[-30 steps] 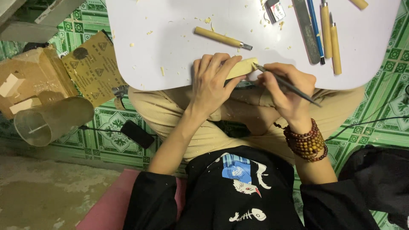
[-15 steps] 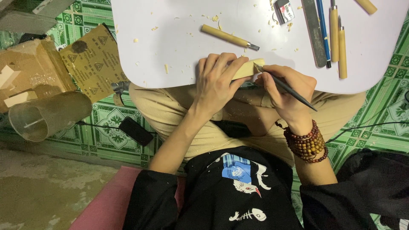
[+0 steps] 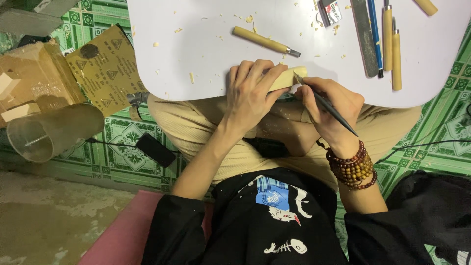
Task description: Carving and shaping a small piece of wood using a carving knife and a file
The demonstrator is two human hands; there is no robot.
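the right hand [image 3: 327, 105] pinched a thin dark carving knife [image 3: 325, 104], its tip touching the pale wood block [image 3: 288, 78]. the left hand [image 3: 250, 91] wrapped that block at the white table [image 3: 196, 54] edge. shallow strokes away from the fingers would suit; spare wooden-handled chisels [image 3: 392, 46] lay well apart.

A white table [image 3: 206, 54] with a rounded edge filled the top of the view, from 11 to 2 o'clock. Beneath it lay a floor of green patterned tiles [image 3: 122, 142], which showed at 9 and again at 3 o'clock. Toward 7 o'clock the tiles gave way to bare grey concrete [image 3: 54, 221]. A pink mat [image 3: 127, 235] lay beside it. The light was even and soft.
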